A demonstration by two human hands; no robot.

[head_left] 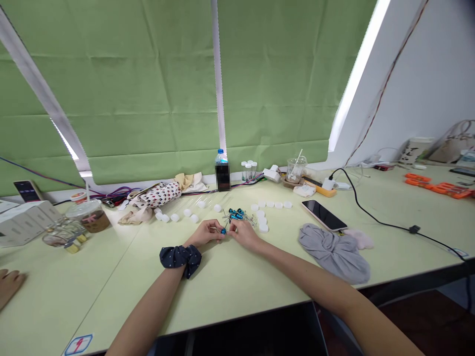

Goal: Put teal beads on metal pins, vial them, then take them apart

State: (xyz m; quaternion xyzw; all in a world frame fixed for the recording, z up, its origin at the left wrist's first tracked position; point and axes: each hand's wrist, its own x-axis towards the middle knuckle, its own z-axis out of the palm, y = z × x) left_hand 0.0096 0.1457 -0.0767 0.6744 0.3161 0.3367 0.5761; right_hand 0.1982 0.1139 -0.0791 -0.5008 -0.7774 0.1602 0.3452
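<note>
My left hand (207,233), with a dark dotted scrunchie (181,259) round its wrist, pinches a small shiny blue piece (223,231) that has a thin pin-like stem. Close beside it, my right hand (242,234) has its fingers drawn together; whatever sits between them is hidden. Just beyond the fingers lies a loose pile of similar blue pieces (237,214) with thin silvery stems. White round caps (263,228) stand in a bent row right of the pile. More white caps (187,212) are scattered on its left, near some clear tubes (191,200).
Capped clear vials (248,170) and a dark-labelled bottle (223,173) stand at the back. A phone (324,215) and a grey cloth (334,252) lie to the right, near a black cable (386,226). Leftward are a drink cup (92,217), white boxes (29,222) and another person's hand (10,287).
</note>
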